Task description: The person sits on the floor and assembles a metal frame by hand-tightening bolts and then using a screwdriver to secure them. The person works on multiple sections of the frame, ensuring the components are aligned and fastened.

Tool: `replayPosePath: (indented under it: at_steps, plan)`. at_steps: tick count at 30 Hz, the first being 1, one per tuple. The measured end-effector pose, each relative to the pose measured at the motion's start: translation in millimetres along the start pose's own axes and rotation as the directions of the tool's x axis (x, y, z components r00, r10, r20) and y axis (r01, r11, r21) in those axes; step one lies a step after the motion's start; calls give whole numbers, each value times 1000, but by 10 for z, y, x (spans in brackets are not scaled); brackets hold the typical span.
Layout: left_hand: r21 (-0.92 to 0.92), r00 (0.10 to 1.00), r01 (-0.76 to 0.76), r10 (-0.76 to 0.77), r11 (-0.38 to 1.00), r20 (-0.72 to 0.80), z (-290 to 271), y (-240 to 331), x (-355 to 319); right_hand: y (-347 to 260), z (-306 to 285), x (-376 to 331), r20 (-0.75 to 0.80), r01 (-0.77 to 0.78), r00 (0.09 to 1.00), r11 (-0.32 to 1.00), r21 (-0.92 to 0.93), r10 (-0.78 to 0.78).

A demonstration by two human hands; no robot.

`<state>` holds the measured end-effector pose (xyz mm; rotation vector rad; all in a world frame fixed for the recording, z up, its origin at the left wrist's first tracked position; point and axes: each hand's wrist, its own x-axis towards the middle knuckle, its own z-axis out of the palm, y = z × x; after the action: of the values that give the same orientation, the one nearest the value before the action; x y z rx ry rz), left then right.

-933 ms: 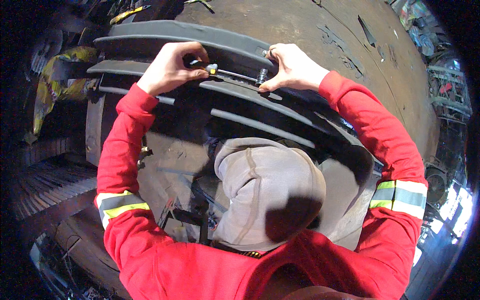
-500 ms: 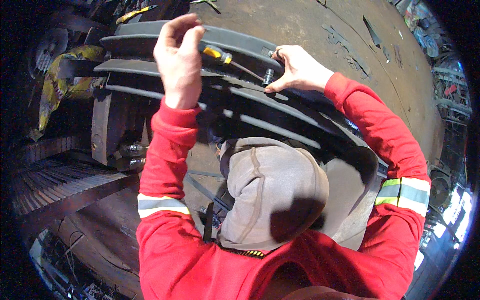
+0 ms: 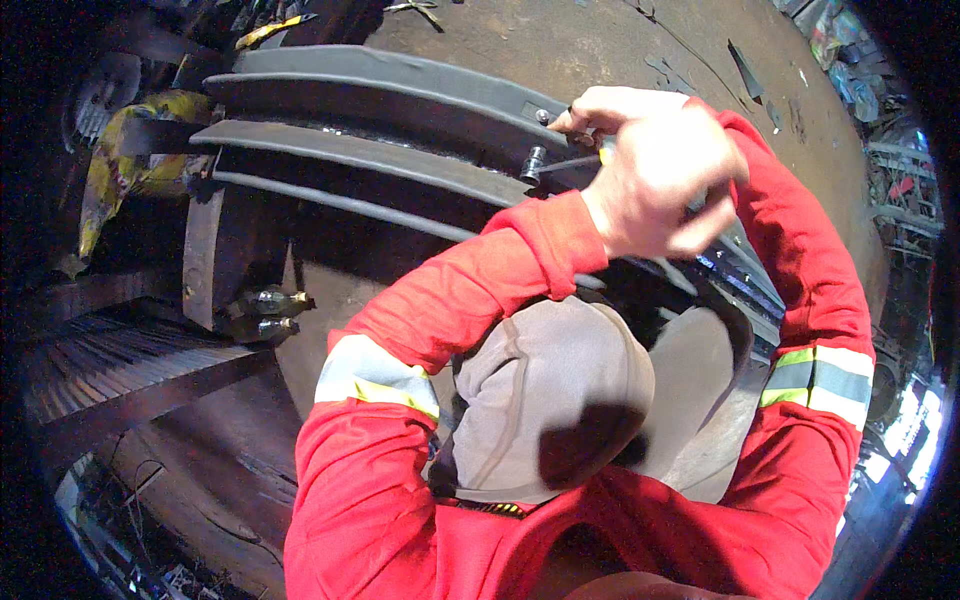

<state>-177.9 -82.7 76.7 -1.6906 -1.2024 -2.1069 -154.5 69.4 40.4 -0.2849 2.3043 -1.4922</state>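
Observation:
A short steel socket (image 3: 533, 166) stands between the upper rails of a dark metal frame (image 3: 400, 75). The thin shaft of a yellow-and-black screwdriver (image 3: 606, 155) runs from it to the right. My left hand (image 3: 668, 180) lies over the handle, crossed in front of my right arm; glare and motion blur its fingers, and whether they grip the handle is hidden. My right hand (image 3: 612, 102) is partly behind it, index finger bent at the top rail beside a small bolt (image 3: 543, 117), fingers apart and no held object visible.
Grey cloth covers my knee (image 3: 560, 400) below the frame. Two bottles (image 3: 275, 300) lie at the left near a ribbed metal piece (image 3: 150, 380). A crumpled yellow bag (image 3: 130, 170) hangs at the far left. Another yellow-handled tool (image 3: 272, 32) lies on the ground beyond.
My left hand has swung from the left across to the right, and the screwdriver handle now points right instead of left. My right thumb no longer shows beside the socket.

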Motion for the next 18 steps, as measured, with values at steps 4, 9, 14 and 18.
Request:
replayPosePath:
  at_steps: [4,9,14,18]
  plan:
    - [-135,929,133,-76,982,363,278,45,-370,-64,47,341,178,-577,817,767,282,549]
    - [81,577,358,-289,930,764,439,-103,-899,-150,22,389,128,-526,842,850,-14,523]
    - [45,623,396,-304,917,720,415,-84,-925,-530,359,423,-194,-467,884,813,-348,425]
    - [267,588,293,-393,918,707,297,-28,-1003,-412,549,419,-345,-423,894,792,-440,286]
